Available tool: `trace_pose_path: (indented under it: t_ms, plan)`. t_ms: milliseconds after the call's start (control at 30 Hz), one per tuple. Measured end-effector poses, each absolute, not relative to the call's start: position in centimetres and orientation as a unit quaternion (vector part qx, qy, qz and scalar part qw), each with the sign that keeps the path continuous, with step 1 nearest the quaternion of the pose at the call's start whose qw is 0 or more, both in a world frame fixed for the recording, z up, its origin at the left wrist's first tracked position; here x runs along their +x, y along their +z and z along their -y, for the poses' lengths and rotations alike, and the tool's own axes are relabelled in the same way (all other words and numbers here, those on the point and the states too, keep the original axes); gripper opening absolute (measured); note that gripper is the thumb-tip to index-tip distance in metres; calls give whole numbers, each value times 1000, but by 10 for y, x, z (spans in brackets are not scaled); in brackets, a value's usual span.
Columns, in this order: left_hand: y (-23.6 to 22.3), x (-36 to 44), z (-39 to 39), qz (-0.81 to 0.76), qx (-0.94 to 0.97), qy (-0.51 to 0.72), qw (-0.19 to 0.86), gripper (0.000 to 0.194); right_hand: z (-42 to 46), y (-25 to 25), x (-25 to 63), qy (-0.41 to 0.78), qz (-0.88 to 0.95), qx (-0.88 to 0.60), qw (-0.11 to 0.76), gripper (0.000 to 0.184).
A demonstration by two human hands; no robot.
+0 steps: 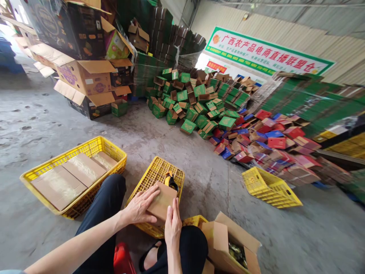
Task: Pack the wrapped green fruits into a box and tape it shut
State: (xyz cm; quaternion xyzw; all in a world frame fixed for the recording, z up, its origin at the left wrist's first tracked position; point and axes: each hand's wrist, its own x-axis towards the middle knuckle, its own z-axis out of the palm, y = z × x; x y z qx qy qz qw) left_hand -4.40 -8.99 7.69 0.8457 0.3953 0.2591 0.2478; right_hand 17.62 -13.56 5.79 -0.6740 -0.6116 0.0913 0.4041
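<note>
A small brown cardboard box (163,198) rests on an upturned yellow plastic crate (156,167) between my knees. My left hand (142,205) lies across the box's top and left side, its fingers stretched out. Flat against the box's right side is my right hand (173,222), with the fingers extended and pointing up. Just beyond the box, on the same crate, lies a yellow and black tape dispenser (171,180), partly hidden behind the box. The box's top looks closed.
At left, a yellow crate (28,177) holds several brown boxes (84,167). An open carton (216,243) with wrapped contents stands by my right knee. Another yellow crate (269,188) sits at right. Piles of green boxes (201,121) and red boxes (276,142) lie behind.
</note>
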Motion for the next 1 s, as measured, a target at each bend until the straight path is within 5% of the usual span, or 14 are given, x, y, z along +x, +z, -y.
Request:
trace_pose_path:
  t_ms: [167, 600, 767, 1000]
  plan:
    - [68, -38, 97, -390, 810, 303, 318, 117, 136, 49, 179, 164, 552, -705, 413, 79]
    - [65, -25, 93, -411, 851, 280, 166, 116, 147, 55, 188, 190, 561, -696, 405, 65]
    - [66, -25, 92, -406, 856, 280, 160, 118, 139, 49, 182, 106, 605, -692, 380, 76]
    - [65, -13, 135, -432, 853, 267, 121, 86, 145, 45, 170, 25, 632, -697, 338, 75]
